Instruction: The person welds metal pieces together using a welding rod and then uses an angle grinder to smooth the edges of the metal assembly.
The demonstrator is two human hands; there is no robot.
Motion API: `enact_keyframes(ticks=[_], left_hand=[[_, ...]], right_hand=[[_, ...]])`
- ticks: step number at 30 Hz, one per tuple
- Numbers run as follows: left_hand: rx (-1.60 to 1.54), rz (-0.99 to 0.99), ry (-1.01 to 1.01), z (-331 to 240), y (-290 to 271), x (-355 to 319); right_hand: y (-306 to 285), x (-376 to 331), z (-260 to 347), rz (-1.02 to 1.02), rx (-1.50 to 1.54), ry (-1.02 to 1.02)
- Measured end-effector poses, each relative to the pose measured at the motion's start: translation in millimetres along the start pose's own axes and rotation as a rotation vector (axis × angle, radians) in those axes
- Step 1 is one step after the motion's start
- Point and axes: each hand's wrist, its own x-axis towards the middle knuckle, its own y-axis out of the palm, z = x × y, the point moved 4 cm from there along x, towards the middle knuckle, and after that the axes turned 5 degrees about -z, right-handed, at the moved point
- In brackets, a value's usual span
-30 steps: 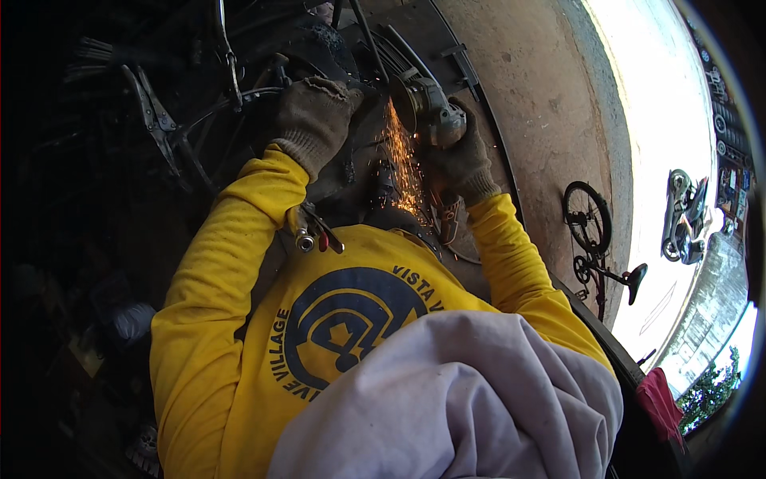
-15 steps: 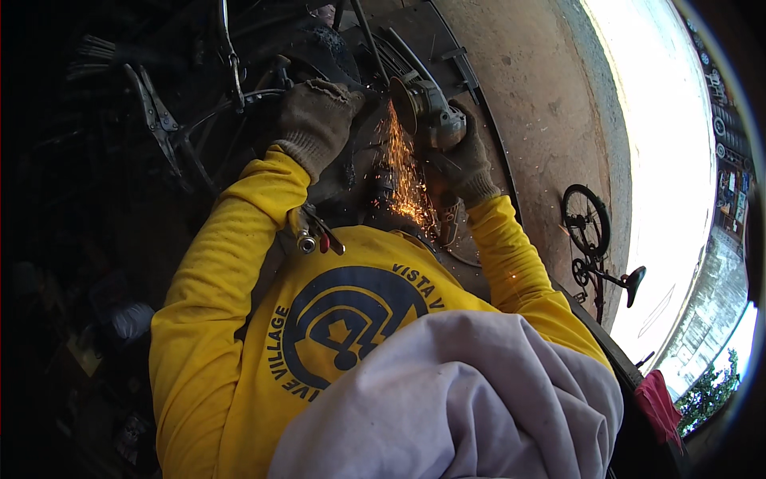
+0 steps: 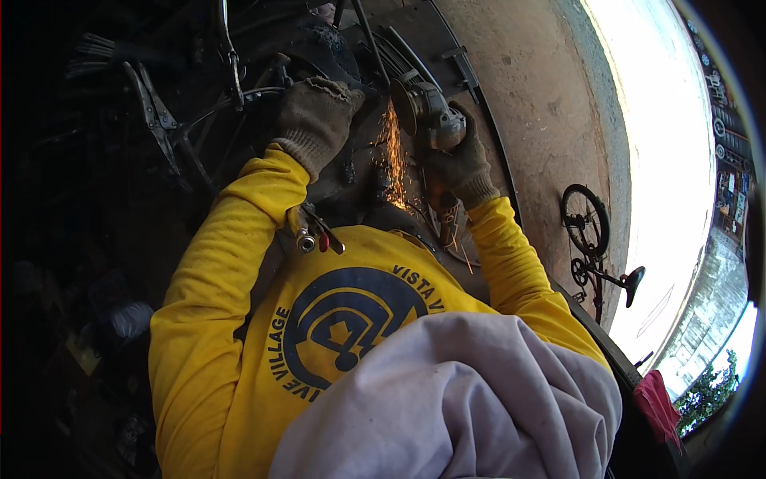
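Seen from above, a person in a yellow long-sleeved shirt point(image 3: 203, 303) works with an angle grinder point(image 3: 439, 120) at the upper centre, over a dark, cluttered work area. Grinding is under way: orange sparks point(image 3: 392, 156) stream from the disc point(image 3: 404, 105) down toward the person's body. How much has been ground and how much is left cannot be told, since the contact spot is too dark and small to read. A slanting metal rod point(image 3: 369, 40) ends just beside the disc; whether they touch is unclear.

The gloved right hand point(image 3: 463, 164) has its grip wrapped around the grinder's body. The gloved left hand point(image 3: 319, 116) lies to the left of the sparks, fingers turned away; whether that grip is clenched on something cannot be told. Near it, locking pliers point(image 3: 155, 108) stand out at the left. Beyond, to the right, a bicycle point(image 3: 589, 259) appears on the ground point(image 3: 535, 96).
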Motion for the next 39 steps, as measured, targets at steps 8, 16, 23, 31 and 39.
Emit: enact_keyframes(ticks=[8, 16, 23, 31, 39], left_hand=[[0.051, -0.084, 0.032, -0.8, 1.0, -2.0], [0.029, 0.038, -0.012, 0.3, 2.7, -0.9], [0.040, -0.079, 0.035, 0.0, 0.6, -1.5], [0.020, -0.082, 0.015, 0.9, -0.1, -3.7], [0.053, -0.036, 0.016, 0.6, -0.1, -2.6]], right_hand=[[4.2, 5.0, 1.4, -0.068, 0.021, 0.053], [-1.8, -3.5, 18.6, -0.027, 0.061, -0.077], [-3.6, -2.0, 11.2, 0.017, -0.024, -0.119], [-4.8, -3.5, 24.1, 0.034, -0.003, 0.019], [0.3, -0.4, 6.9, 0.018, 0.009, -0.048]])
